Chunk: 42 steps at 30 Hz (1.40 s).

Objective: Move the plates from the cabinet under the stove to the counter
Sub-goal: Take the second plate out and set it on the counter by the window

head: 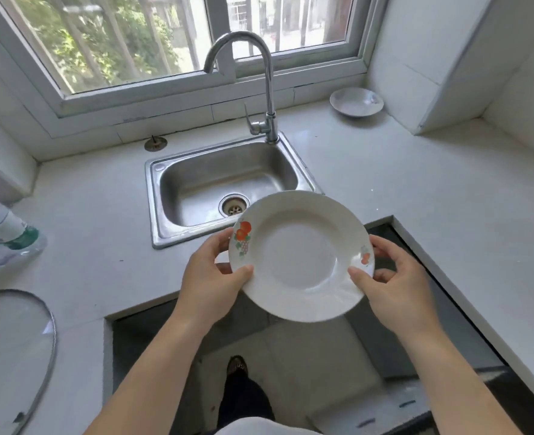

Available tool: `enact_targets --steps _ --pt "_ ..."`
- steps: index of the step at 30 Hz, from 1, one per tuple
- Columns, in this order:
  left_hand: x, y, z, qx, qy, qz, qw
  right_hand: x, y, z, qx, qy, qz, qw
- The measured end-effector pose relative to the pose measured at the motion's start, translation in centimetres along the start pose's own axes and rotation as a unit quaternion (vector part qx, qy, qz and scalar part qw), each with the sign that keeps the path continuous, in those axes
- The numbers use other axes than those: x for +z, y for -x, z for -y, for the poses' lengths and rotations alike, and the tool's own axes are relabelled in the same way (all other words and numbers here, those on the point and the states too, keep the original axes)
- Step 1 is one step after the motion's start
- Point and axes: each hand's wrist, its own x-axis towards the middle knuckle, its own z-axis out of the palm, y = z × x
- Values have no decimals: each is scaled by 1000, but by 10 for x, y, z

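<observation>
A white plate [300, 255] with orange fruit prints on its rim hangs in the air in front of the sink, above the counter's front edge. My left hand [210, 277] grips its left rim, thumb on top. My right hand [394, 281] grips its right rim the same way. A second white dish [356, 102] sits on the white counter [416, 189] at the back right, near the window corner. The cabinet under the stove is out of view.
A steel sink [228, 186] with a tall tap [269, 98] lies straight ahead. A glass pot lid [11, 350] rests on the counter at the left, with a plastic bottle [5, 233] lying behind it. The counter wraps round to the right.
</observation>
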Motion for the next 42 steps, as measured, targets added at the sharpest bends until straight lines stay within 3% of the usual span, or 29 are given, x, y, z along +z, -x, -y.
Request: enact_targets --steps 9,22,31,42 --pt "-19 -131 -30 52 24 85 995 51 -69 35 32 -1 -82 996" --pt "16 -203 -57 45 72 187 979 38 -114 41 35 51 -159 985" --pt "77 -273 -72 45 29 152 987 14 -213 29 36 19 -151 988" --pt "202 -357 -115 59 -19 122 991 -72 -357 11 50 20 -134 990"
